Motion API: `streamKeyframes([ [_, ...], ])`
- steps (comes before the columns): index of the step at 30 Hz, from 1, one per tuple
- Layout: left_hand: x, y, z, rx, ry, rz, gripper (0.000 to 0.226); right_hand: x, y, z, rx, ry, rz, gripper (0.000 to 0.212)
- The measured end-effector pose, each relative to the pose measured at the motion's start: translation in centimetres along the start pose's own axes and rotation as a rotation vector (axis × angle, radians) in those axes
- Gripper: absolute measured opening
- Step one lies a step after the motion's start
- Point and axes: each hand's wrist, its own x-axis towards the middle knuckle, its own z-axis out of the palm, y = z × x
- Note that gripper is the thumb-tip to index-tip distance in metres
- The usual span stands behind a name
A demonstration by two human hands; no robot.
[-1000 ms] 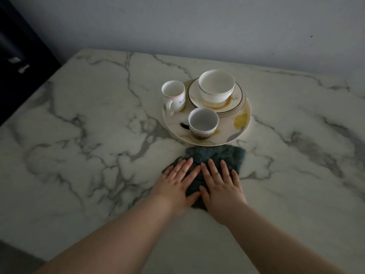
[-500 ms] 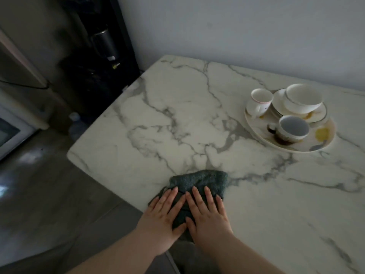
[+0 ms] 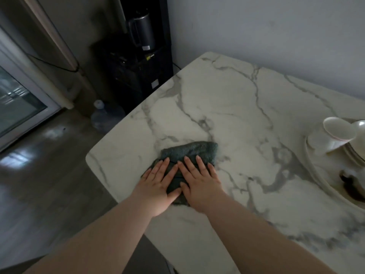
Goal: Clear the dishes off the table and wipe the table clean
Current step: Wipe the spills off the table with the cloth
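A dark green cloth [image 3: 194,152] lies flat on the white marble table [image 3: 237,107], near its left edge. My left hand [image 3: 158,186] and my right hand [image 3: 199,183] press side by side on the cloth's near half, palms down and fingers spread. At the right edge of the view a large plate [image 3: 320,180] carries stacked dishes; a white cup [image 3: 335,137] stands on it, and the rest is cut off by the frame.
The table's rounded left corner [image 3: 90,157] drops to a dark wood floor [image 3: 39,184]. A black stand with a dark kettle [image 3: 142,34] sits beyond the corner, a water bottle [image 3: 104,117] on the floor beside it. A grey wall runs behind the table.
Both hands have slid the cloth leftward across the table, from in front of the dishes to near the left edge. The dishes now sit at the far right of the view.
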Motion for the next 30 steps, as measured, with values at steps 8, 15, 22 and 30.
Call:
streamKeyframes([
  [8,13.1,-1.9,-4.9,0.043,-0.008,-0.151,0.072,13.3,4.9,-4.9,-0.039,0.049,-0.016,0.058],
  [15,17.1,-1.9,-6.8,0.019,-0.014,-0.187,0.07,16.6,6.5,-6.4,-0.027,0.038,0.025,0.056],
  [22,13.4,2.1,-4.7,0.047,-0.019,-0.089,0.071,10.0,7.8,-4.2,-0.023,0.042,0.052,0.058],
  [30,2.4,12.0,0.5,0.034,-0.022,0.202,0.072,-8.4,8.9,1.2,0.004,0.01,0.247,0.08],
])
